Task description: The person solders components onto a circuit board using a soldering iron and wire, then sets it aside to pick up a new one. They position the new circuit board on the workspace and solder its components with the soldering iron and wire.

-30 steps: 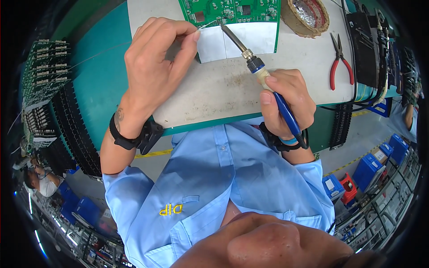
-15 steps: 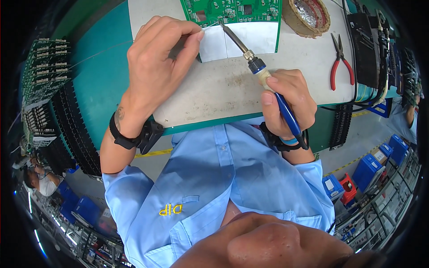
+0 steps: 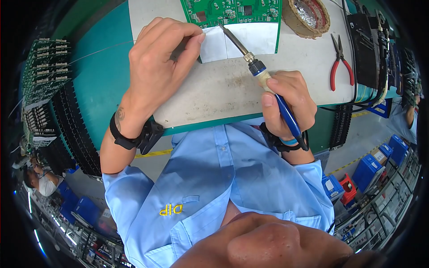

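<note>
My right hand (image 3: pixel 289 105) is wrapped round the blue and cream handle of a soldering iron (image 3: pixel 256 66). The iron slants up to the left, its tip at the lower edge of the components on a green circuit board (image 3: pixel 223 11). White covering (image 3: pixel 250 39) lies over the near part of the board. My left hand (image 3: pixel 163 58) pinches a thin solder wire (image 3: pixel 212 28) between thumb and forefinger, its free end reaching toward the iron's tip. The wire trails off to the left behind the hand. Whether tip and wire touch is too small to tell.
A round tape-like roll (image 3: pixel 308 17) with shiny bits inside sits right of the board. Red-handled pliers (image 3: pixel 340 62) lie beside it, near a black tool holder (image 3: pixel 364 49) with cables. Stacked circuit boards (image 3: pixel 47 71) stand at the far left, by black racks (image 3: pixel 76 129).
The left hand has shifted very slightly right and down with the solder wire. The soldering iron's tip stays at nearly the same spot on the board.
</note>
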Demonstrator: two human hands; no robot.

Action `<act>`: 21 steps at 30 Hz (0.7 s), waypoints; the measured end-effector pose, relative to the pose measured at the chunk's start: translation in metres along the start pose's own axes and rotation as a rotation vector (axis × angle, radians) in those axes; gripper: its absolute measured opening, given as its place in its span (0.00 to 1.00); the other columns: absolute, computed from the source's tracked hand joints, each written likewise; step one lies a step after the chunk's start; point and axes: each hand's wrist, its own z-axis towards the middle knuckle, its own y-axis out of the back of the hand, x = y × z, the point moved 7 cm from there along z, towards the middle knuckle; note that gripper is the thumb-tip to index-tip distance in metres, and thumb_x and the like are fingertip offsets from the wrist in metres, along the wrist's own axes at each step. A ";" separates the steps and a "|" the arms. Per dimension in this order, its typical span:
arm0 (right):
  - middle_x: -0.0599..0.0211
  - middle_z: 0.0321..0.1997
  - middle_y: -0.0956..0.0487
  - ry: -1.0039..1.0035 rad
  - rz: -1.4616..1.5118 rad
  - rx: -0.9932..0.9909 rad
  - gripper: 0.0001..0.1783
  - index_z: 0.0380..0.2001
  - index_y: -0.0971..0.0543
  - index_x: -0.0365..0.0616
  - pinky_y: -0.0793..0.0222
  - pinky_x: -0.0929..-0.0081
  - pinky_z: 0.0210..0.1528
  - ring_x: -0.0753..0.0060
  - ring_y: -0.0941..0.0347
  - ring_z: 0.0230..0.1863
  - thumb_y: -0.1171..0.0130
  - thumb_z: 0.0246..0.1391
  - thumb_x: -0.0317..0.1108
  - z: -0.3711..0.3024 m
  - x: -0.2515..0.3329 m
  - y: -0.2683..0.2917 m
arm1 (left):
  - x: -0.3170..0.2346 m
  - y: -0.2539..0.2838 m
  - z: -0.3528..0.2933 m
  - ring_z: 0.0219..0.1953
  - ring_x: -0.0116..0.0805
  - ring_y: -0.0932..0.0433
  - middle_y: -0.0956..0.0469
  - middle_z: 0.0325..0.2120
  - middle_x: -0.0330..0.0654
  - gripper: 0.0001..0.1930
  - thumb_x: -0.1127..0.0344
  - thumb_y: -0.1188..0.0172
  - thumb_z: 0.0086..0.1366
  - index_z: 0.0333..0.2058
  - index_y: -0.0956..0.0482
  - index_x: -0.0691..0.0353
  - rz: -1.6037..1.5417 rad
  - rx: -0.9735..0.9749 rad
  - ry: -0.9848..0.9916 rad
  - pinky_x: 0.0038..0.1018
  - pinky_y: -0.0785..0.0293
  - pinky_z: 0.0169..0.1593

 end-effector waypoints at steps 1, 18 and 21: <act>0.56 0.32 0.16 0.000 0.000 0.000 0.17 0.44 0.17 0.35 0.23 0.67 0.38 0.57 0.19 0.32 0.30 0.48 0.20 0.000 0.000 0.000 | 0.000 0.000 0.000 0.30 0.38 0.21 0.19 0.26 0.40 0.06 0.77 0.29 0.56 0.32 0.17 0.63 -0.001 0.001 0.002 0.30 0.26 0.37; 0.52 0.40 0.18 -0.279 -0.277 -0.211 0.13 0.48 0.23 0.32 0.25 0.65 0.43 0.59 0.22 0.37 0.41 0.63 0.27 0.002 -0.032 0.051 | -0.005 0.005 0.004 0.29 0.34 0.20 0.20 0.28 0.42 0.05 0.75 0.32 0.65 0.36 0.20 0.66 -0.088 0.062 0.128 0.26 0.23 0.31; 0.52 0.41 0.19 -0.285 -0.306 -0.217 0.13 0.50 0.24 0.31 0.25 0.63 0.44 0.59 0.23 0.38 0.44 0.65 0.29 -0.002 -0.031 0.049 | -0.006 0.005 0.012 0.28 0.34 0.20 0.20 0.28 0.43 0.04 0.76 0.33 0.65 0.36 0.20 0.66 -0.058 0.081 0.120 0.26 0.23 0.30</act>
